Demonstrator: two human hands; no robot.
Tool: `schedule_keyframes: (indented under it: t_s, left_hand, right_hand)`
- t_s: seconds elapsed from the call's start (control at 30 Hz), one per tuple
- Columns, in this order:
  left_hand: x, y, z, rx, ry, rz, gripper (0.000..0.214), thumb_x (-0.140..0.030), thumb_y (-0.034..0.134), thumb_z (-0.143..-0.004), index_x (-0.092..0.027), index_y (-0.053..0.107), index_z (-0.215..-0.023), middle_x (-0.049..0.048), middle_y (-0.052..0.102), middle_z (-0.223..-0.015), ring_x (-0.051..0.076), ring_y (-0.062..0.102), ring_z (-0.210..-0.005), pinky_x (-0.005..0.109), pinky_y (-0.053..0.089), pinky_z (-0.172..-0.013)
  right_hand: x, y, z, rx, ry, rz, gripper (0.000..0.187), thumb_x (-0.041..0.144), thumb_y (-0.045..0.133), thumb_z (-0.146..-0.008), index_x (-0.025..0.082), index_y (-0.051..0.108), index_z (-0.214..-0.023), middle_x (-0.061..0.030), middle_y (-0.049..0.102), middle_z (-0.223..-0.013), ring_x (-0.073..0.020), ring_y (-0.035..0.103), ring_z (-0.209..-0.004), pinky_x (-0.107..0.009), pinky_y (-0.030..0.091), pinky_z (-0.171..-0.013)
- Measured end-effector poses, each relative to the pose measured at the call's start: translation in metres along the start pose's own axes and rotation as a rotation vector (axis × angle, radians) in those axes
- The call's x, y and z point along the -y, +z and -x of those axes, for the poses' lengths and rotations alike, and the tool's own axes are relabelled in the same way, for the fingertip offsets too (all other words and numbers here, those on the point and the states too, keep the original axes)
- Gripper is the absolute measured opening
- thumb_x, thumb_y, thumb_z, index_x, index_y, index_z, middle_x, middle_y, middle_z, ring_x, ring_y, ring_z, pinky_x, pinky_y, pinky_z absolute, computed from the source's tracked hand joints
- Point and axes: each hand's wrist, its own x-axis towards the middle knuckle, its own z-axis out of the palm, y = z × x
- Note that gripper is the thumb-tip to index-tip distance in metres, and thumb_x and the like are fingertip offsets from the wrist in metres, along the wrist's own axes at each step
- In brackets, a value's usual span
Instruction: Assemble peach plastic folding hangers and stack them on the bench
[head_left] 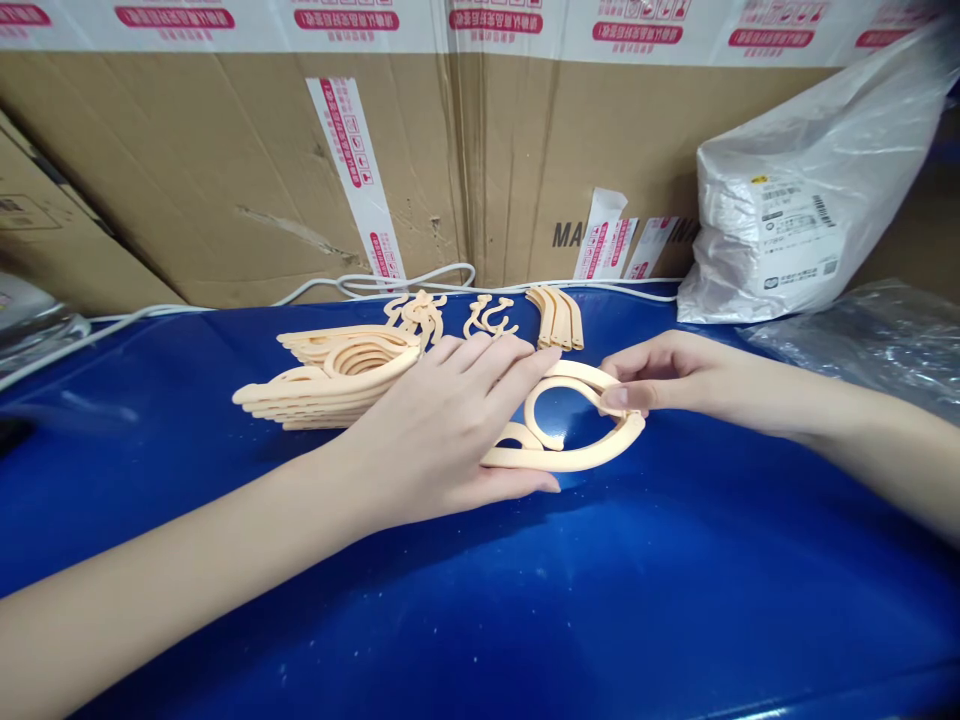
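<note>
A cream plastic hanger piece (pixel 577 455) with a curved loop lies on the blue table cover (pixel 600 600). My left hand (pixel 442 430) grips its left part, fingers curled over it and thumb along its lower edge. My right hand (pixel 660 380) pinches its right end between thumb and fingers. Just behind my left hand sits a stack of the same cream hanger pieces (pixel 330 380).
Loose cream hooks (pixel 491 316) and a small bundle of curved cream strips (pixel 559 318) lie at the back. A white cable (pixel 405 285) runs along the cardboard boxes (pixel 247 170). A white plastic-wrapped packet (pixel 795 220) and clear plastic sheeting (pixel 870 335) are at the right.
</note>
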Motion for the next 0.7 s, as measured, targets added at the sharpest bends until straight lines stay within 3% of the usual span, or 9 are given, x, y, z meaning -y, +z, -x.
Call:
schedule_keyframes:
  t_s: [0.23,0.5,0.7]
  left_hand:
    - [-0.003,-0.002,-0.001,-0.025,-0.027,0.086,0.074,-0.05,0.068,-0.081,-0.003,0.047,-0.134,0.0175,0.056,-0.127,0.03,0.053,-0.117,0.041,0.043,-0.098]
    - [-0.003,-0.002,-0.001,-0.01,-0.006,0.03,0.07,-0.048,0.065,-0.083,-0.004,0.046,-0.134,0.0176,0.057,-0.126,0.03,0.052,-0.117,0.04,0.044,-0.098]
    - [0.0,-0.024,-0.005,0.018,-0.081,0.035,0.056,-0.039,0.059,-0.087,-0.007,0.049,-0.132,0.0163,0.057,-0.127,0.031,0.05,-0.12,0.045,0.04,-0.103]
  right_hand:
    - [0.002,0.003,0.0,-0.016,-0.036,0.02,0.034,0.049,0.063,-0.084,0.018,0.062,-0.069,0.0036,0.045,-0.065,-0.0094,0.037,-0.061,-0.024,0.027,-0.053]
    - [-0.001,0.002,0.001,0.013,-0.044,0.036,0.033,0.048,0.062,-0.085,0.019,0.061,-0.071,0.0042,0.044,-0.066,-0.0089,0.037,-0.06,-0.024,0.027,-0.053]
    - [0.004,0.003,-0.001,-0.108,-0.113,0.024,0.036,0.051,0.055,-0.089,0.019,0.066,-0.076,0.0011,0.055,-0.067,-0.0118,0.048,-0.063,-0.026,0.034,-0.057]
